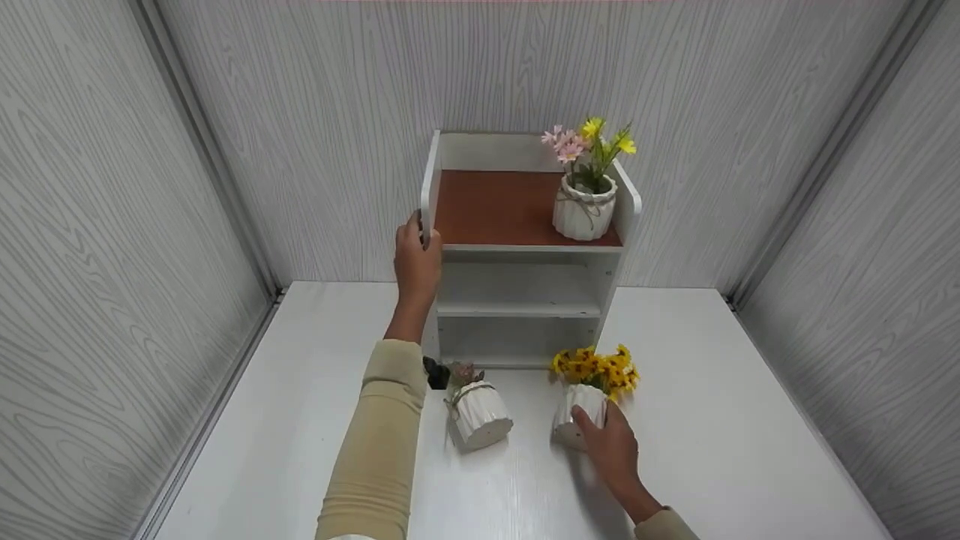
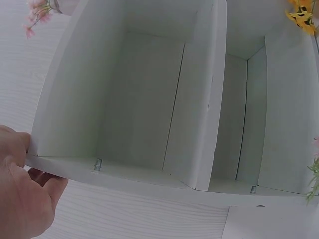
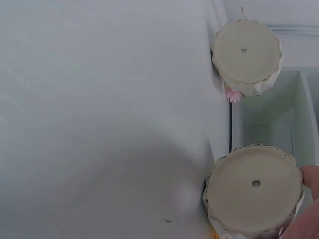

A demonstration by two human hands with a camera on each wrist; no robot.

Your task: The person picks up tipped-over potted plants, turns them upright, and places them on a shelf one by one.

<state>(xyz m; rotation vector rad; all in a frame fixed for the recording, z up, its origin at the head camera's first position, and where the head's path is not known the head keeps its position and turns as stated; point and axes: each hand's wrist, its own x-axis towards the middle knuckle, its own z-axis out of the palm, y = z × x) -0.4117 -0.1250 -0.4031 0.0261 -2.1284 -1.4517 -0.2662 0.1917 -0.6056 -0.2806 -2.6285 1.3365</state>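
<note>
A small white shelf unit (image 1: 525, 313) with a brown top board stands against the back wall. My left hand (image 1: 418, 259) grips the edge of its left side panel near the top; in the left wrist view, the hand (image 2: 25, 186) has its fingers curled around that edge. With my right hand (image 1: 616, 448) I hold a white ribbed flower pot (image 1: 581, 405) of yellow flowers (image 1: 600, 370), tipped so its flowers point toward the shelf. The right wrist view shows the pot's round base (image 3: 255, 206), with a small hole, beside my fingers (image 3: 310, 178).
Another white pot (image 1: 480, 415) with pinkish flowers lies on its side on the white table (image 1: 337, 420), left of the held pot. On the top board, at the right, a pot (image 1: 585, 214) of pink and yellow flowers stands upright. A small black object (image 1: 436, 373) lies by the shelf's foot.
</note>
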